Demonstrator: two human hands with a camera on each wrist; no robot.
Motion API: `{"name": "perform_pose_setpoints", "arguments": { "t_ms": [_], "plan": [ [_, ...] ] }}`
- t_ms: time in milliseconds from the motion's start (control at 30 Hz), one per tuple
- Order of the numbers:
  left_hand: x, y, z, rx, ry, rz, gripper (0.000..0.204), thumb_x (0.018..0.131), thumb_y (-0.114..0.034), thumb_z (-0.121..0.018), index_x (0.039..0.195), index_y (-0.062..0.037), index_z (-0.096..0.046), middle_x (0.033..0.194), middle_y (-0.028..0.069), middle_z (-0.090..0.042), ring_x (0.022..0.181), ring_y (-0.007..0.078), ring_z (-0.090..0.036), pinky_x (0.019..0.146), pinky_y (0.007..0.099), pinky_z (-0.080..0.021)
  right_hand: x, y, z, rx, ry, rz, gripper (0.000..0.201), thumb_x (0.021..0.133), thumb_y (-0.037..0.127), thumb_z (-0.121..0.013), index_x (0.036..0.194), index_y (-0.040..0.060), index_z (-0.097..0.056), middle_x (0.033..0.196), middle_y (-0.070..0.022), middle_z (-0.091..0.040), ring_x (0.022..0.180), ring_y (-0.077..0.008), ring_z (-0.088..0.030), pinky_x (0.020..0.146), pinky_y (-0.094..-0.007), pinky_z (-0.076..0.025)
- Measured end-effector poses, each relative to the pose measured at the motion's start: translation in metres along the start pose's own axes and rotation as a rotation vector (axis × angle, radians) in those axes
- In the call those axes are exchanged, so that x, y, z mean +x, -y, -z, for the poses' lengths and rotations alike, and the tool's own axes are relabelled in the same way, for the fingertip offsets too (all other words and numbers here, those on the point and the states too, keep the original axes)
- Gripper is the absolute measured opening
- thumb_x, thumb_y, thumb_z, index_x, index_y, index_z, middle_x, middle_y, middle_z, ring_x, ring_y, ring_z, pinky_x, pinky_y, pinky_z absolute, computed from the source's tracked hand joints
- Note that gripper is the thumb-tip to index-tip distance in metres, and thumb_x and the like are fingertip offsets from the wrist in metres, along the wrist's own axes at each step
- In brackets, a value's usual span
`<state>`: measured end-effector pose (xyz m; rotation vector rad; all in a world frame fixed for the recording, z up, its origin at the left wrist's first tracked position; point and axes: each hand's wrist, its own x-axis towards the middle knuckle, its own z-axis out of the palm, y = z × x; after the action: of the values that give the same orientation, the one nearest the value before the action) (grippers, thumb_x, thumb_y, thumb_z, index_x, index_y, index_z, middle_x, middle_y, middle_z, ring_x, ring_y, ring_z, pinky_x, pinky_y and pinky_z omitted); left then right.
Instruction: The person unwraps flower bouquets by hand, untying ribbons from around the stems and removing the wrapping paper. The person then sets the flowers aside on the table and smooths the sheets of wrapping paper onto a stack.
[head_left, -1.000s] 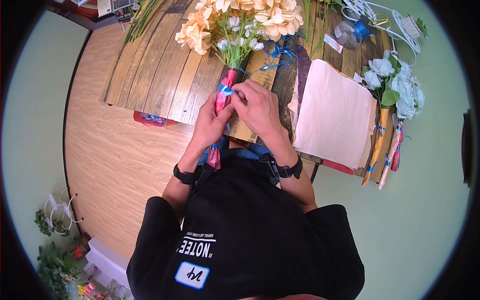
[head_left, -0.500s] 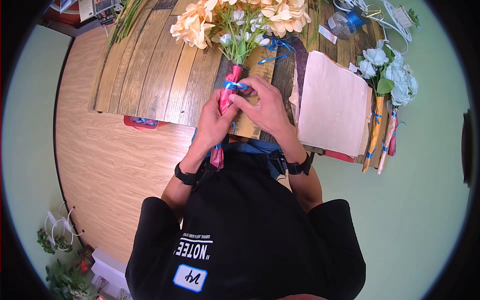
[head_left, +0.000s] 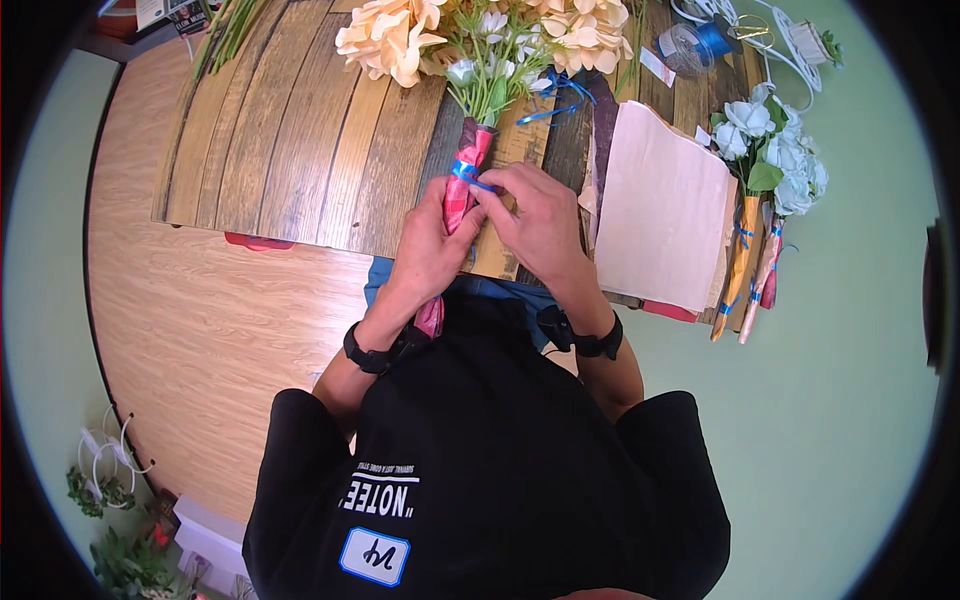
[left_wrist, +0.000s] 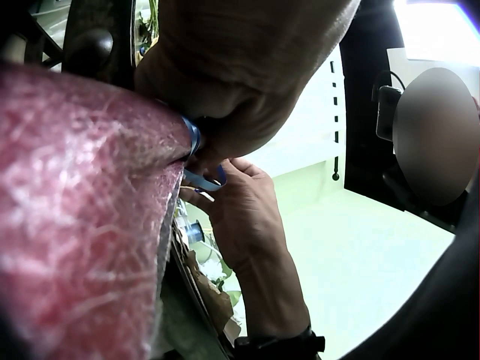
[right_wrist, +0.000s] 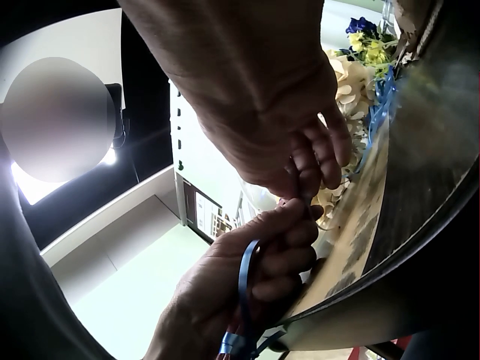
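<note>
A bouquet of peach flowers and small white flowers lies over the table edge, its stems bound in red wrapping. My left hand grips this wrapped handle from the left, fingers curled round it. Just above that hand a blue ribbon circles the wrapping. My right hand pinches the ribbon beside the handle with thumb and fingertips. The left wrist view has the crinkled wrapping up close. In the right wrist view, a ribbon strand curves over the left hand.
To the right lies a stack of pale wrapping paper. Past it are wrapped bouquets with light blue flowers. Ribbon spools and a loose blue ribbon tangle sit farther back. Green stems lie at the table's far left.
The ribbon band came into fuller view as the right fingers drew its end down and right. The left hand kept its grip. The head view shifted, so the table appears farther left.
</note>
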<state>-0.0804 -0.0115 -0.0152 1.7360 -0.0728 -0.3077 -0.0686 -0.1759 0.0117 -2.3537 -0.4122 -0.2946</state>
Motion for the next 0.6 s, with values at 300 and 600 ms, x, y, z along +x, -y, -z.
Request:
{"name": "perform_pose_setpoints", "arguments": {
  "t_ms": [300, 600],
  "plan": [
    [0.0005, -0.0041, 0.0016, 0.051, -0.002, -0.001, 0.028, 0.096, -0.016, -0.067, 0.116, -0.0007, -0.054, 0.077, 0.0154, -0.063, 0.068, 0.0250, -0.064, 0.064, 0.0381, -0.050, 0.0042, -0.0023, -0.0013, 0.205, 0.060, -0.176, 0.014, 0.083, 0.010, -0.073, 0.094, 0.0040, -0.066, 0.082, -0.0086, -0.064, 0.071, -0.0242, -0.065, 0.066, -0.0366, -0.052],
    [0.0000, 0.0006, 0.0007, 0.020, 0.005, 0.004, 0.029, 0.095, -0.014, -0.067, 0.116, 0.0001, -0.054, 0.078, 0.0154, -0.063, 0.068, 0.0265, -0.065, 0.064, 0.0387, -0.050, 0.0046, 0.0040, -0.0088, 0.315, -0.015, -0.167, 0.015, 0.079, 0.005, -0.073, 0.088, 0.0007, -0.063, 0.088, -0.0072, -0.062, 0.075, -0.0219, -0.061, 0.069, -0.0332, -0.050]
  ]
}}
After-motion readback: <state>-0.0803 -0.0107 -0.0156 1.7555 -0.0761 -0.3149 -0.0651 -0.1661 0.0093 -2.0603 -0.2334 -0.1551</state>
